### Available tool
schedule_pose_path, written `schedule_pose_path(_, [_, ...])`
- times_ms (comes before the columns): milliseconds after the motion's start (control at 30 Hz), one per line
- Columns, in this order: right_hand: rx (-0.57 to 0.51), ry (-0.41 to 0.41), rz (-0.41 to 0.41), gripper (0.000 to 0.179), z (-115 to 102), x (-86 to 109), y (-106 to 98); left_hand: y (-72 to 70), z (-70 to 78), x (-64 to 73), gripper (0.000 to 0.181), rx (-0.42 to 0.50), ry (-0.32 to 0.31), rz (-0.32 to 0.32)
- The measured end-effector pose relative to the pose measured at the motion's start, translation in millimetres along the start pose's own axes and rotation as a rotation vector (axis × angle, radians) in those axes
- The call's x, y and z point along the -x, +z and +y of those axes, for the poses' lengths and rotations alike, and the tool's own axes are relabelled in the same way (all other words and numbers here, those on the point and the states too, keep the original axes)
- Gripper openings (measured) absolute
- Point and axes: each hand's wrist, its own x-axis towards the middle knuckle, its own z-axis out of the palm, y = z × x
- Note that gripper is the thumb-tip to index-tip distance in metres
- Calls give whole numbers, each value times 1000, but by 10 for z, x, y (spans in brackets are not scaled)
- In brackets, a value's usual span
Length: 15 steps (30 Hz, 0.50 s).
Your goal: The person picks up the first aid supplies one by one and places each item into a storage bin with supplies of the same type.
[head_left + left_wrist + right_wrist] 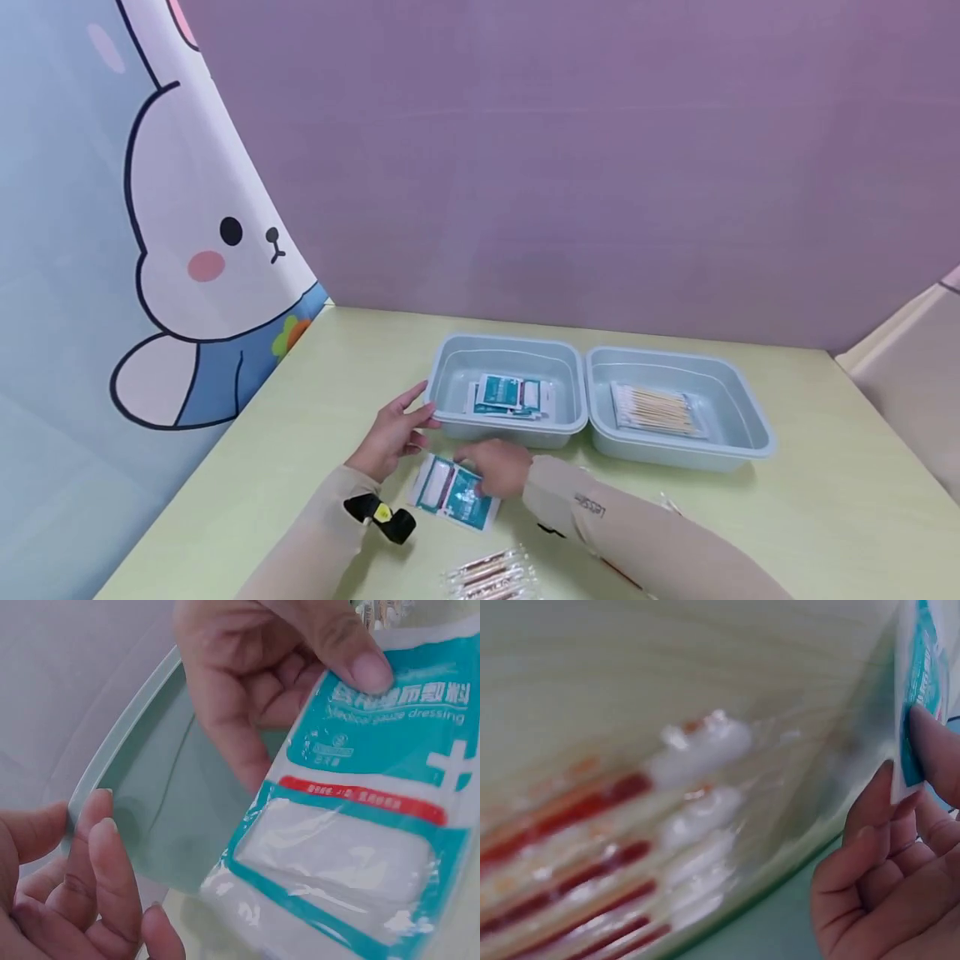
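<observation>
My right hand (498, 468) pinches a flat packet of medical gauze dressing (459, 493), thumb on its printed face. The teal and white packet (352, 825) hangs in front of the left pale blue plastic basin (450, 419), outside its wall. At that basin's front left corner, my left hand (390, 433) grips the rim with thumb and finger, its other fingers loosely bent. More gauze dressing packets (510, 393) lie stacked in the left basin. Near my forearms, a clear pack of swabs with red-brown shafts and white tips (493, 575) rests on the table.
A second pale blue basin (738, 446) stands right beside the first and holds a pack of wooden cotton swabs (660, 410). Other items lie partly hidden under my right sleeve (637, 533). A purple backdrop (525, 167) rises behind the pale yellow-green table (345, 358).
</observation>
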Motion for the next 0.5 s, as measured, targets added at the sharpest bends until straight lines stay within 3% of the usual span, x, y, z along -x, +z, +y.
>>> schedule_pose_path(167, [-78,-41,31,22,84,103,-40,-6,1,-17,53,-3,-14,1])
schedule_pose_path(333, [-128,-50,28,24,152,284,-150,-13,-13,-25,54,1,-5,-10])
schedule_pose_path(500, [-193,-75,38,24,232,471,-344,-34,-18,-28,55,26,18,-66])
